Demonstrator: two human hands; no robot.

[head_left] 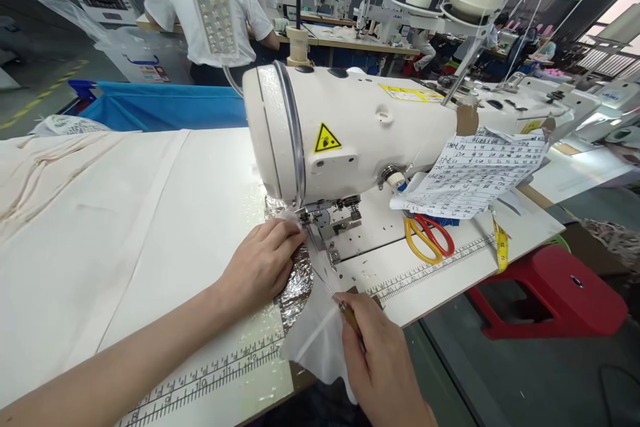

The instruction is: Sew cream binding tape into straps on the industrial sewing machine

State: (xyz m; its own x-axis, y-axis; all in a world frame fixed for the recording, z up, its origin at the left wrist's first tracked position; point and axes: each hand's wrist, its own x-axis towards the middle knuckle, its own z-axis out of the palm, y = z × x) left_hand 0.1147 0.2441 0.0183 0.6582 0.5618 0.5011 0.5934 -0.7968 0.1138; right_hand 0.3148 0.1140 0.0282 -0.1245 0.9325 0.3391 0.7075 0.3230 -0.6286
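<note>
My left hand (pixel 270 257) is beside the presser foot of a white sewing machine (pixel 340 133), its fingers bent together on the edge of a sheer white fabric (pixel 320 340). My right hand (pixel 383 360) is wrapped round the wooden handle of an awl (pixel 350 315). The awl's thin metal shaft slants up to the left over the fabric, toward the needle area. From the presser foot the fabric runs down between my hands and hangs over the table's front edge. Crinkled silver tape (pixel 297 287) covers the table beneath my left hand. My left fingertips are partly hidden.
Scissors (pixel 429 240) with red and yellow handles lie right of the needle, near handwritten sheets (pixel 475 170) and a yellow tape measure (pixel 501 247). Pale cloth (pixel 45 173) lies at the left. A red stool (pixel 555 290) stands at the right. A person (pixel 200 20) sits beyond the machine.
</note>
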